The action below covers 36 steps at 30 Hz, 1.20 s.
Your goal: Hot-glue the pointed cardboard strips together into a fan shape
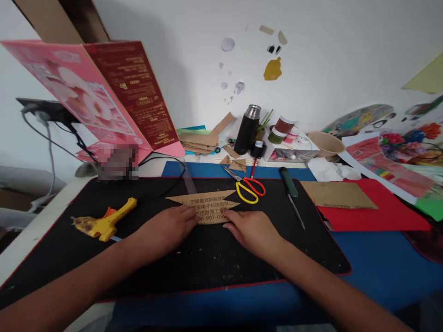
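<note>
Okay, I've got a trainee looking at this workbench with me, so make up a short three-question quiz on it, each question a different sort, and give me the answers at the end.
1. True or false: the yellow glue gun lies on the black mat with red edging, to the left of both hands.

2. Multiple choice: what do the left hand and the right hand both touch?
A) The black flask with the metal cap
B) The pointed brown cardboard piece with printed characters
C) The tool with the dark green handle

3. Short answer: the flat brown four-sided piece lies partly on top of a sheet of which colour?

Key: 1 true; 2 B; 3 red.
</note>
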Motion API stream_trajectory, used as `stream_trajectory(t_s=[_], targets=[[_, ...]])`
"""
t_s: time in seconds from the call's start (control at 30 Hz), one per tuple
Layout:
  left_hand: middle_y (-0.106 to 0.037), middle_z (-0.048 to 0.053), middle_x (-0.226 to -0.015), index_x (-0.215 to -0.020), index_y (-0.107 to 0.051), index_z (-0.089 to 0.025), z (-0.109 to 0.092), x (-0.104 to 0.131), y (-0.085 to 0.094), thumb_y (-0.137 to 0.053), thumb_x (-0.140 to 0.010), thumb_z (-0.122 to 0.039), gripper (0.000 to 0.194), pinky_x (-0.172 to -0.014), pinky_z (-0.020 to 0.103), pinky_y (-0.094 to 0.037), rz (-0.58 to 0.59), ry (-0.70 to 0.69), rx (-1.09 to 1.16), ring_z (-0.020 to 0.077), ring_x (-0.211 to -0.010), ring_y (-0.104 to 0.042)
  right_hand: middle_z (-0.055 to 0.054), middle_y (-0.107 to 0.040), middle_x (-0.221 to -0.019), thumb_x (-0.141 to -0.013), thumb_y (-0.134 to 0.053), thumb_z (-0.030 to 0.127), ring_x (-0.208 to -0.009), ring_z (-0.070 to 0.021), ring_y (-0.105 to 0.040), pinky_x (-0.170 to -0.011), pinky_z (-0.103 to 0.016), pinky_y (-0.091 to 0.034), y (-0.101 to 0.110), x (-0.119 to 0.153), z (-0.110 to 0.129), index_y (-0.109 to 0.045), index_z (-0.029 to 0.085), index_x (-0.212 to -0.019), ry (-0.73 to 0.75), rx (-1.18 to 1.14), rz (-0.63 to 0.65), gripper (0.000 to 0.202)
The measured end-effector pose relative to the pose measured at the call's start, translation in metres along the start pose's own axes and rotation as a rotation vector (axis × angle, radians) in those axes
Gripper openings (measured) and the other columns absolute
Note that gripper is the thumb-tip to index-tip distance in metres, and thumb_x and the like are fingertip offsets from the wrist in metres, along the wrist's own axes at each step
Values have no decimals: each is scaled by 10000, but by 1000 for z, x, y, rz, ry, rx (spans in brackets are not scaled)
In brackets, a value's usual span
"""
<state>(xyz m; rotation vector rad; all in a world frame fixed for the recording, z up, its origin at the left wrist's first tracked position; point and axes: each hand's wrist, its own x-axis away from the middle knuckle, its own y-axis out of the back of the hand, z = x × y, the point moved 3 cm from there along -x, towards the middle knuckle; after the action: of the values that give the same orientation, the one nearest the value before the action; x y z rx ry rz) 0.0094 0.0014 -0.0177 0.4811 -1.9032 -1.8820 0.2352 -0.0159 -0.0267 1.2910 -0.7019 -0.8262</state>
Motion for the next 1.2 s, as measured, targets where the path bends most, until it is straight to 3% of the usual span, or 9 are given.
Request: stream_trajectory(t_s=[0.33, 0.47, 0.6, 0.77, 0.87, 0.97, 1.2], targets=[[-735, 108, -1078, -1099, -724, -165, 5, 3, -7, -491, -973, -98, 274, -934, 331, -511, -92, 1, 112, 216, -970, -682, -72, -772, -789, -1050, -481, 248, -657, -209, -697, -522, -313, -293, 9, -9, 10, -672, 174, -1085, 18, 131, 101, 208], [-738, 111, -1077, -1133, -713, -160, 7, 2, -8, -470, -973, -93, 298, -940, 337, -507, -54, 0, 114, 221, -980, -679, -80, -776, -801, -1045, -486, 246, -670, -209, -697, -532, -313, -295, 8, -10, 10, -669, 169, -1070, 6, 115, 118, 199], [-743, 111, -1056, -1148, -710, -159, 7, 3, -10, -477, -983, -101, 291, -945, 343, -523, -99, -6, 137, 219, -964, -692, -81, -781, -813, -1049, -476, 257, -690, -220, -711, -546, -316, -314, 7, -9, 9, -666, 169, -1084, -8, 91, 121, 212], [-714, 162, -1259, -1256, -683, -123, 1, 19, -19, -443, -976, -58, 375, -1038, 424, -521, -165, -2, 22, 278, -1180, -660, -76, -790, -849, -1063, -453, 282, -720, -231, -733, -565, -320, -346, 4, -8, 8, -647, 177, -1148, -18, 51, 110, 236], [-684, 179, -1328, -1325, -648, -112, -2, 28, -21, -403, -939, -13, 468, -1045, 454, -524, -137, 64, -28, 303, -1257, -627, -73, -786, -821, -1060, -453, 278, -703, -237, -735, -550, -320, -338, 5, -8, 9, -653, 184, -1132, -19, 75, 115, 232], [-698, 189, -1294, -1321, -652, -97, -4, 30, -16, -418, -922, -11, 471, -1023, 454, -542, -73, 110, -58, 308, -1212, -655, -70, -785, -805, -1050, -472, 277, -685, -232, -734, -542, -312, -339, 6, -8, 9, -661, 192, -1106, -31, 85, 123, 214], [-726, 184, -1246, -1249, -696, -91, -6, 23, -4, -374, -875, 42, 512, -1033, 420, -531, 38, 101, -60, 285, -1201, -668, -65, -780, -800, -1049, -462, 261, -685, -229, -735, -547, -313, -367, 6, -7, 10, -661, 194, -1092, -22, 95, 96, 214]])
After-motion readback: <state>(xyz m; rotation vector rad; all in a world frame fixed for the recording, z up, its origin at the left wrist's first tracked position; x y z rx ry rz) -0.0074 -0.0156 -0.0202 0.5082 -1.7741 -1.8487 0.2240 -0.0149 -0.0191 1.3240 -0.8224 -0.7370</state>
